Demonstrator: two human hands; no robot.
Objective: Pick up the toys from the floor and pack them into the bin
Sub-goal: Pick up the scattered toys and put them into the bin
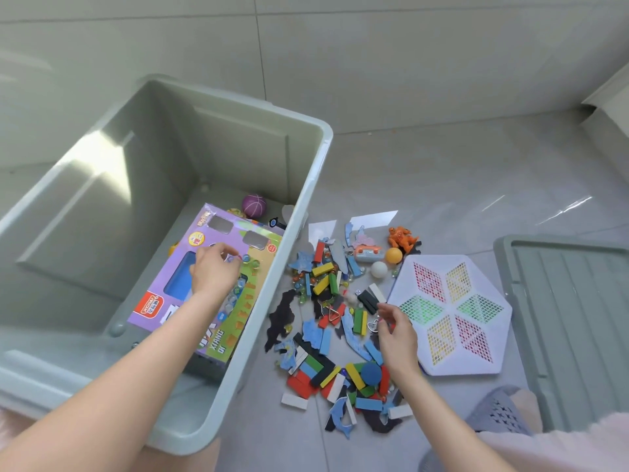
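Left hand (215, 271) is inside the bin (308, 185), hovering over the purple box (218, 284) that lies tilted on the bin floor, fingers curled with marbles (245, 262) at its fingertips (whether it grips them or is letting them drop, I cannot tell). More marbles lie on the box just beside it, and a purple ball (254, 205) sits in the far corner. Right hand (396, 330) is down at the toy pile (335, 321) on the floor, right of the bin, fingers bent and pinching something small at the pile's edge. The pile is coloured blocks, blue puzzle pieces and loose marbles. Beyond it lie an orange figure (402, 237), an orange ball (393, 255) and a white ball (378, 269). A white hexagonal board (452, 315) lies just beside the right hand, with the bin lid (571, 321) farther right.
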